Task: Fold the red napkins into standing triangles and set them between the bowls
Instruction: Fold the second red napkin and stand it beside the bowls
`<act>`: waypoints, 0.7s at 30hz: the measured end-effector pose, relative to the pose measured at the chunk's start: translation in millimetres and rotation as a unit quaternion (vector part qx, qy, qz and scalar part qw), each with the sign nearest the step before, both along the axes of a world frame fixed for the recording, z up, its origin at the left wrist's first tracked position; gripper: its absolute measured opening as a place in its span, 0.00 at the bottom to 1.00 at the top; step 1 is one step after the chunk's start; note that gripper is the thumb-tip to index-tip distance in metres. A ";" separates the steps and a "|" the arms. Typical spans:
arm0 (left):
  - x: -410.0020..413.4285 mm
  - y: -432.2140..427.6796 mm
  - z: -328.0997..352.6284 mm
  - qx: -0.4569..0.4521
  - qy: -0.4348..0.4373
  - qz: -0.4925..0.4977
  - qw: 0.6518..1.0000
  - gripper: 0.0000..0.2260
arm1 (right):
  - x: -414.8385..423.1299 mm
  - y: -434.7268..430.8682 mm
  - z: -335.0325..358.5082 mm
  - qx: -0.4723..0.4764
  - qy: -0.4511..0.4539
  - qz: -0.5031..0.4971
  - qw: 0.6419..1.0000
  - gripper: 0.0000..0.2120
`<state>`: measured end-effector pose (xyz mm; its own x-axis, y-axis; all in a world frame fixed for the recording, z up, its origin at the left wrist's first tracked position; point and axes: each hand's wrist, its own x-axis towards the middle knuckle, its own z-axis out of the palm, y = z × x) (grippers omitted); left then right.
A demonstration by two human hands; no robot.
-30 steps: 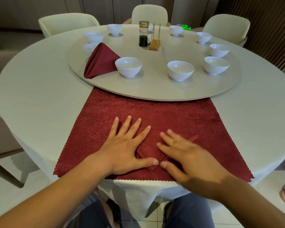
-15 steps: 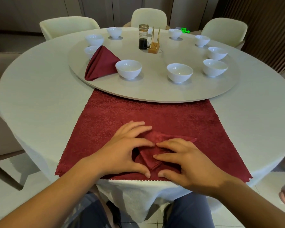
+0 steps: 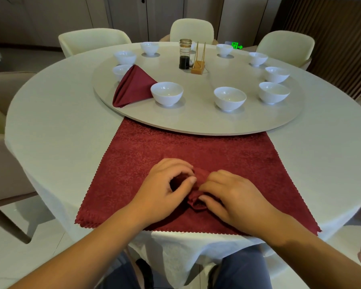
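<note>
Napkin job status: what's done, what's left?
Done: one folded napkin stands on the turntable between the front-left bowl and the far-left bowl. In hand: left hand and right hand both grip a second napkin, bunched mid-fold, over the flat red cloth. Left: finish and place it; the other gaps between bowls hold no napkin.

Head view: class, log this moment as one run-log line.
step: folding | left hand: grips napkin | right hand: grips napkin | place: on red cloth | done: one standing napkin between bowls on turntable
</note>
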<state>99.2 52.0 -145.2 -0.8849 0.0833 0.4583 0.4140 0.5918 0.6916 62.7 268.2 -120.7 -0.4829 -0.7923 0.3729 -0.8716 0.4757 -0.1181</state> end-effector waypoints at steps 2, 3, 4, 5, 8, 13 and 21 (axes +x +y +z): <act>1.5 -2.0 4.1 0.016 0.026 0.041 0.999 0.08 | -2.3 -0.6 6.5 -0.047 -0.025 -0.037 0.998 0.11; 1.6 -2.5 7.4 0.016 0.030 0.057 0.998 0.07 | -3.7 -1.2 10.4 -0.085 -0.046 -0.062 0.993 0.10; 0.6 -2.4 11.0 0.007 0.031 0.070 0.997 0.07 | -5.1 -2.3 14.8 -0.134 -0.071 -0.092 0.984 0.08; -0.7 -2.0 15.0 -0.008 0.033 0.080 0.996 0.08 | -6.7 -4.1 20.2 -0.189 -0.101 -0.126 0.969 0.05; -6.3 2.3 27.3 -0.012 0.019 0.069 0.997 0.12 | -10.7 -11.1 34.5 -0.327 -0.205 -0.214 0.897 0.02; -17.1 10.1 42.3 0.052 -0.046 0.005 0.998 0.23 | -16.2 -16.6 34.3 -0.345 -0.280 -0.230 0.866 0.05; -26.7 6.0 46.5 0.073 -0.100 -0.039 0.992 0.21 | -29.1 -7.1 42.9 -0.263 -0.368 -0.111 0.885 0.14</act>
<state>72.5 58.0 -98.7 -0.9526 0.1001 0.2873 0.3008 0.4516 0.8400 33.6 261.1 -77.8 -0.8700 -0.4584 0.1815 -0.3587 0.3360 -0.8709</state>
